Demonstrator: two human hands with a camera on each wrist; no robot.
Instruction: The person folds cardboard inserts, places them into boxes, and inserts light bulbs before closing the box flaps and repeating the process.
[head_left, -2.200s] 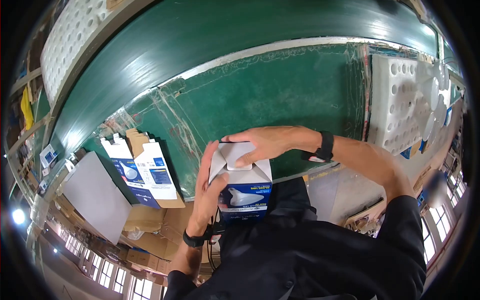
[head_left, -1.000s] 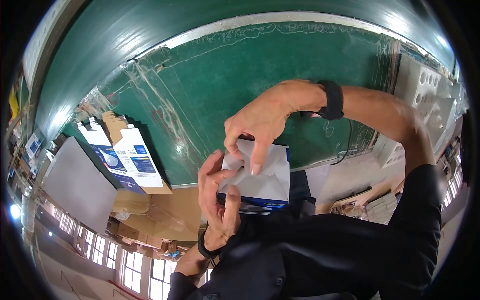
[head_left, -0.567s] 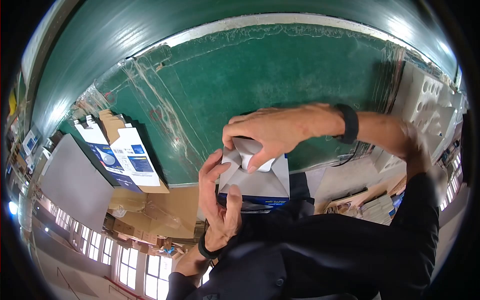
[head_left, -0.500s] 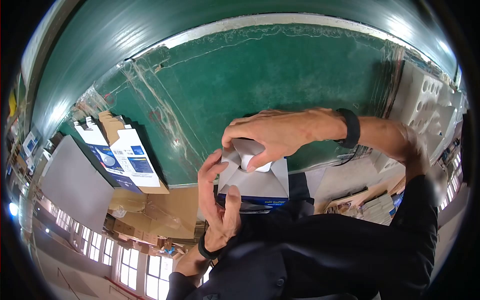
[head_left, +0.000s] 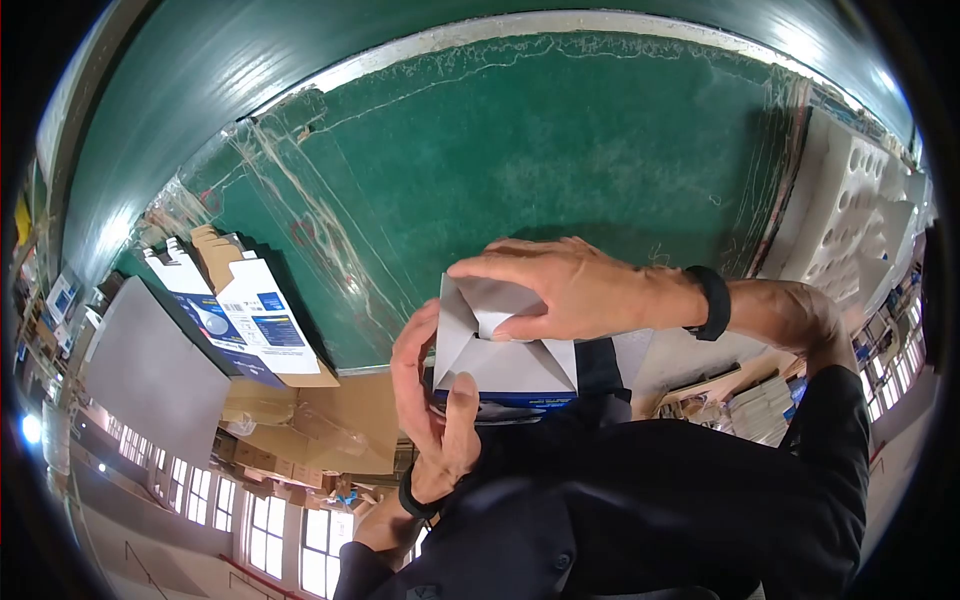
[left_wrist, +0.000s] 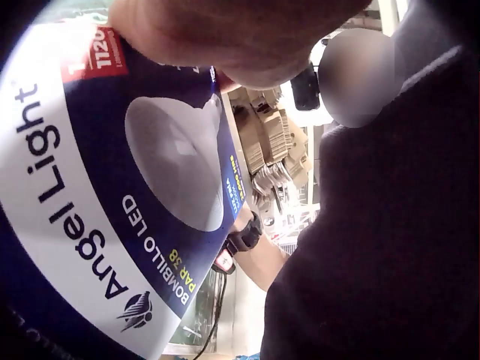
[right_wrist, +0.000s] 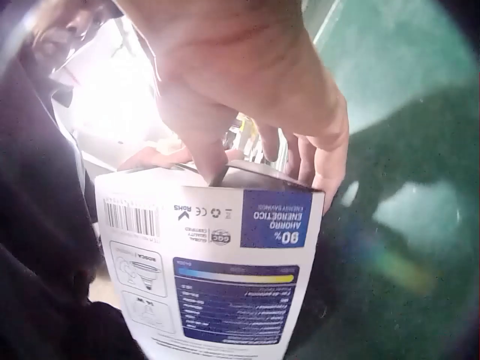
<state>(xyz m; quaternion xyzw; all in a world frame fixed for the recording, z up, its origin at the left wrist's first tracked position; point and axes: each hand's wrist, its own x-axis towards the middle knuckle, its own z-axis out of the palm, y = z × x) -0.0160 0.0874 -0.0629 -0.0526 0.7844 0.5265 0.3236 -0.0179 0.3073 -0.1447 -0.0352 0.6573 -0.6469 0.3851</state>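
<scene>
A blue and white printed carton (head_left: 515,368) stands at the bench's near edge, its top flaps folded inward around a small dark gap. Round its left side curls the left hand (head_left: 430,405), thumb on the near top edge. The right hand (head_left: 585,292) holds the top from the far right, thumb on a pale flap and fingers along the far edge. A lamp picture marks the carton's face (left_wrist: 176,161) in the left wrist view. In the right wrist view the carton's barcode side (right_wrist: 217,259) shows, with the right hand's (right_wrist: 251,90) thumb and fingers over the top.
A flattened carton (head_left: 268,325) lies at the left of the green bench (head_left: 580,150). Left of it is a grey board (head_left: 155,370). Brown cardboard (head_left: 345,425) stands below the near edge. White foam with holes (head_left: 850,210) is at the right.
The right hand has shifted slightly right and nearer, its fingers straighter and more of the flaps showing. The left hand's forefinger has drawn back from the top to the carton's left side.
</scene>
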